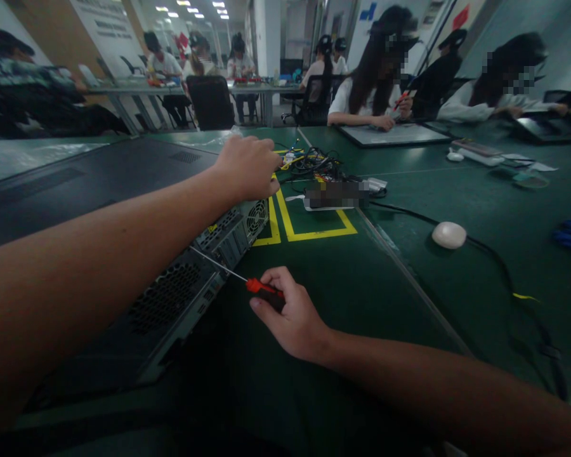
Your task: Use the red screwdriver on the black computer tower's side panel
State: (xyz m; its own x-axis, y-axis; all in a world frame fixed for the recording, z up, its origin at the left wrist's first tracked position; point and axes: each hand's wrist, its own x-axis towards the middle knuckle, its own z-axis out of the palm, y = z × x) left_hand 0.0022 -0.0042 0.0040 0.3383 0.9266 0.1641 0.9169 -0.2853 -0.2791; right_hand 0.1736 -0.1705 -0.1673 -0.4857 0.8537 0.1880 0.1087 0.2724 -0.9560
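My right hand (292, 314) is closed round the red and black handle of a screwdriver (265, 291). Its thin metal shaft runs up and left to the back panel of a computer case (164, 293); my left forearm is close to the tip, so the exact contact point is unclear. The dark case lies on its side, with its vents, slots and fan grille (257, 218) facing right. Above the far end of that panel is my left hand (247, 166), its fingers bent and the thumb apart. I see nothing held in it, though its palm side is partly hidden.
Yellow tape (321, 236) marks rectangles on the green table (375, 298). Tangled cables (316, 164) lie beyond my left hand. A white mouse-like object (449, 235) and a black cable (499, 266) are on the right. Other people sit across the table.
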